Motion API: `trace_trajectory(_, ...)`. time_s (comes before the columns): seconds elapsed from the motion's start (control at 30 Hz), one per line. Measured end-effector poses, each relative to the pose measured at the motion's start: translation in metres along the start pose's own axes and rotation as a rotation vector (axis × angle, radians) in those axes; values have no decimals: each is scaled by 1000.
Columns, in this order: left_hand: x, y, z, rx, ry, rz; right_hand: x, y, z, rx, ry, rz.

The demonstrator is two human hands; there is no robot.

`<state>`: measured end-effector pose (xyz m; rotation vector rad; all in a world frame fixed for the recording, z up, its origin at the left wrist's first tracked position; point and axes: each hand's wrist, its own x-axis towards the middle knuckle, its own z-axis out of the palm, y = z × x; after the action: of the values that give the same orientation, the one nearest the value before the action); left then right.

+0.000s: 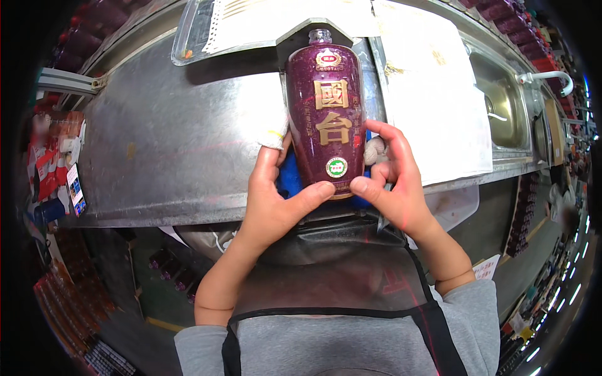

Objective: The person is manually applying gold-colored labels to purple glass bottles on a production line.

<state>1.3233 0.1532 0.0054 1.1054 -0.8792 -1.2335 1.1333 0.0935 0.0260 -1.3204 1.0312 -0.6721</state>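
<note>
A dark purple liquor bottle (332,119) with gold lettering, a green-and-white round seal and a bare clear neck lies with its base toward me. It rests over a dark angular holder (291,42) with something blue showing beneath. My left hand (269,200) grips the bottle's lower left side, thumb on the front near the base. White wrapping covers one left fingertip. On the other side, my right hand (398,191) holds the lower right edge, thumb near the base and index finger stretched up along the side. A whitish covering shows on some right fingers.
A grey metal bench (182,144) runs beneath. White sheets (433,100) lie to the right, beside a steel sink (501,116) with a white tap (552,76). At the back is a clear tray (183,47) with paper in it. Purple bottles (175,272) stand in rows below the bench.
</note>
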Motion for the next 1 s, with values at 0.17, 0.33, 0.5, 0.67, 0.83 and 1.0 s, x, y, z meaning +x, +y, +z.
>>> trace_trajectory(0.17, -2, 0, 4, 154, 16, -11, -1, -4, 0, -101, -11, -9)
trace_trajectory(0.33, -1, -2, 2, 133, 3, -7, 0, -5, -1, -100, -19, -13)
trace_trajectory(0.5, 5, 4, 7, 69, 27, 42, 4, -5, -2, 33, 16, -12)
trace_trajectory(0.67, 10, 10, 11, -25, 44, -45, 21, -11, -1, 89, 46, 44)
trace_trajectory(0.83, 10, 8, 15, -67, 85, 1, 27, -8, -1, 199, 29, 46)
trace_trajectory(1.0, 18, 7, 10, -64, 68, -20, 32, -11, -5, 183, 8, 72)
